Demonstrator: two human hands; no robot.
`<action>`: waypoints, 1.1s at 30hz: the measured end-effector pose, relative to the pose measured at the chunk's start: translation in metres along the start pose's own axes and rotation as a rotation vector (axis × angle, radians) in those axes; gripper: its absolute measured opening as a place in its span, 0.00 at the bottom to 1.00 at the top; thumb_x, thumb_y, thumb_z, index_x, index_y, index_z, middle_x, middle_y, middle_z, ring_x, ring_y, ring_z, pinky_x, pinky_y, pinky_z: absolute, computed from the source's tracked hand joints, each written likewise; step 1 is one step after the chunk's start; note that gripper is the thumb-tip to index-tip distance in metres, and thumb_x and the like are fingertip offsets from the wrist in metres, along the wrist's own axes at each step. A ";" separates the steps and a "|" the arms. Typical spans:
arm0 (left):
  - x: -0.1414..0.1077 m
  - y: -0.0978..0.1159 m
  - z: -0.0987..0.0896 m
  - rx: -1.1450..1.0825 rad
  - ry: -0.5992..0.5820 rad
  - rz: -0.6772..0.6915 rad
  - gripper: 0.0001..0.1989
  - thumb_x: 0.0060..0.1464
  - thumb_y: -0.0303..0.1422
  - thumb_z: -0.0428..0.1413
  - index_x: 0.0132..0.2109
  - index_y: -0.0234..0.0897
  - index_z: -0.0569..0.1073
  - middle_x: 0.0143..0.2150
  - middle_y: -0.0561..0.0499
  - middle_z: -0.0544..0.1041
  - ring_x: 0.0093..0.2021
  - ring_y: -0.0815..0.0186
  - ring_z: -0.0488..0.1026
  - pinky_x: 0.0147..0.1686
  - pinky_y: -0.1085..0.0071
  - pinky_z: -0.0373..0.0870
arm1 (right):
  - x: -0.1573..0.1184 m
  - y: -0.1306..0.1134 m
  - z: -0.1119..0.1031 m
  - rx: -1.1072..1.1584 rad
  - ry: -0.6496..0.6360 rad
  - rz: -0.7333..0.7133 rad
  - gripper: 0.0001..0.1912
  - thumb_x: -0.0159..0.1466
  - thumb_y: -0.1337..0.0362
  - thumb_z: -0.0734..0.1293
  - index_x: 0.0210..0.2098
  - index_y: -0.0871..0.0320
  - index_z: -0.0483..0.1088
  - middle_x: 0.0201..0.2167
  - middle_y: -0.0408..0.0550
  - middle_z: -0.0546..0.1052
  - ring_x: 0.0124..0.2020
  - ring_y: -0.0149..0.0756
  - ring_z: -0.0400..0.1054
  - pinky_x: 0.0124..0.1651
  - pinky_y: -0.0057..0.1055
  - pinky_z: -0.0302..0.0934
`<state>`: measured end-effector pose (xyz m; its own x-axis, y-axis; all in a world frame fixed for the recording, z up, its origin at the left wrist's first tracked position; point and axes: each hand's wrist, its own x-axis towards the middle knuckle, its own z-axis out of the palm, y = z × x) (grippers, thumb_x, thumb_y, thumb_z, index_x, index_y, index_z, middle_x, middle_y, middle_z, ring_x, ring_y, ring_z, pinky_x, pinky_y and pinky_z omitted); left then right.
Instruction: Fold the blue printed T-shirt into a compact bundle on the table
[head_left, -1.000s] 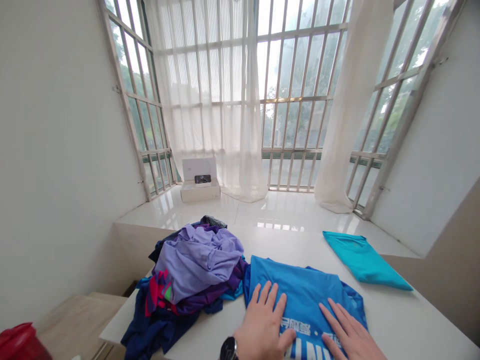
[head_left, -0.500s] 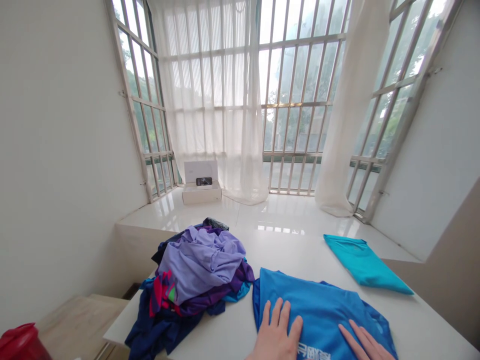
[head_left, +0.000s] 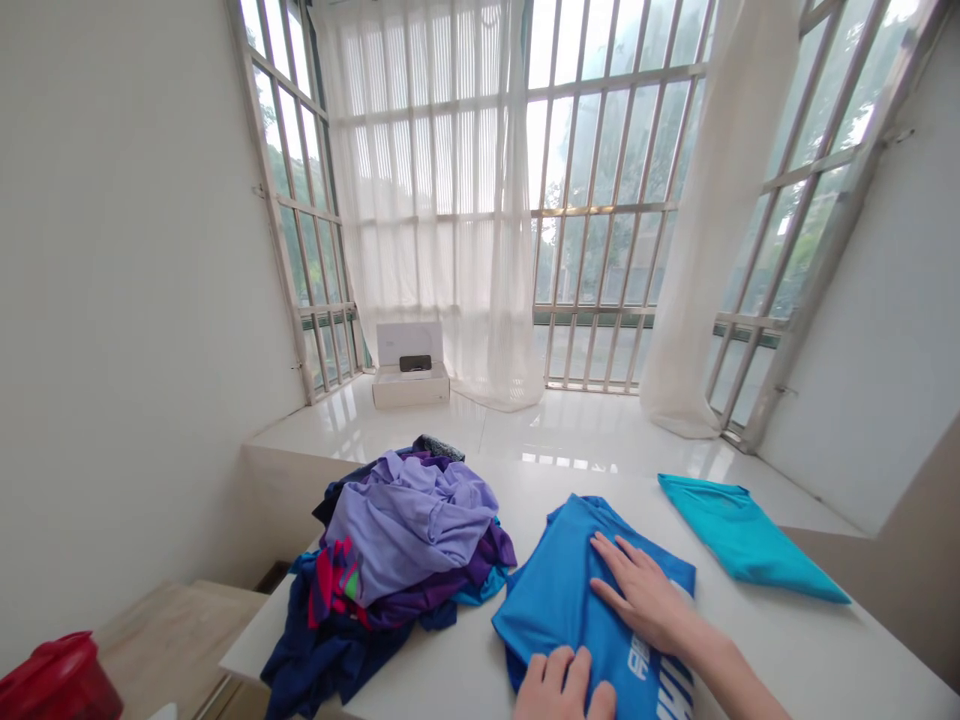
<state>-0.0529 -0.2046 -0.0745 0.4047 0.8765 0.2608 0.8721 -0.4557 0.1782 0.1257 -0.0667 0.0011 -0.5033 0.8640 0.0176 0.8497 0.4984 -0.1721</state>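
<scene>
A bright blue printed T-shirt (head_left: 570, 600) lies folded and angled on the white table (head_left: 795, 640), with white lettering near its lower end. My right hand (head_left: 637, 590) rests flat on its upper middle, fingers apart. My left hand (head_left: 564, 685) sits at the bottom of the view on the shirt's near part, fingers lying on the fabric. Left of the shirt and touching it is a heap of mixed clothes (head_left: 397, 550) in lilac, purple, navy and pink. A flat teal garment (head_left: 750, 540) lies to the right, apart from both hands.
A red plastic container (head_left: 56, 682) stands at the lower left, beyond the table's edge, above a wooden surface (head_left: 165, 630). A white box (head_left: 410, 385) with a dark object on it sits on a glossy white ledge (head_left: 555, 425) before barred windows and sheer curtains.
The blue shirt has turned and narrowed into an angled shape. My right hand has moved up and left onto its middle. The view has shifted slightly.
</scene>
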 end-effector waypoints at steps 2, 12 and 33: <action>0.010 -0.003 -0.026 0.010 -0.008 0.142 0.13 0.66 0.42 0.52 0.50 0.42 0.74 0.57 0.44 0.76 0.49 0.52 0.77 0.45 0.59 0.75 | 0.024 -0.008 -0.006 -0.042 0.024 -0.063 0.32 0.70 0.47 0.55 0.68 0.57 0.60 0.71 0.49 0.59 0.72 0.53 0.49 0.72 0.53 0.48; 0.010 -0.035 -0.094 -0.204 -0.136 0.224 0.33 0.68 0.53 0.45 0.72 0.43 0.53 0.74 0.40 0.54 0.72 0.47 0.50 0.68 0.45 0.50 | -0.031 -0.018 0.023 -0.039 0.076 0.109 0.34 0.68 0.45 0.57 0.67 0.56 0.62 0.71 0.55 0.58 0.72 0.54 0.49 0.70 0.52 0.51; 0.074 -0.094 -0.103 -0.432 -0.334 0.288 0.36 0.50 0.45 0.66 0.63 0.41 0.68 0.67 0.39 0.65 0.68 0.48 0.59 0.65 0.54 0.59 | 0.006 0.020 0.017 0.038 0.008 0.090 0.37 0.68 0.40 0.53 0.70 0.51 0.55 0.73 0.51 0.52 0.73 0.49 0.46 0.73 0.50 0.45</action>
<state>-0.1327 -0.1127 0.0259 0.7327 0.6781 0.0571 0.5528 -0.6420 0.5313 0.1369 -0.0528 -0.0190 -0.4240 0.9056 0.0081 0.8847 0.4161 -0.2102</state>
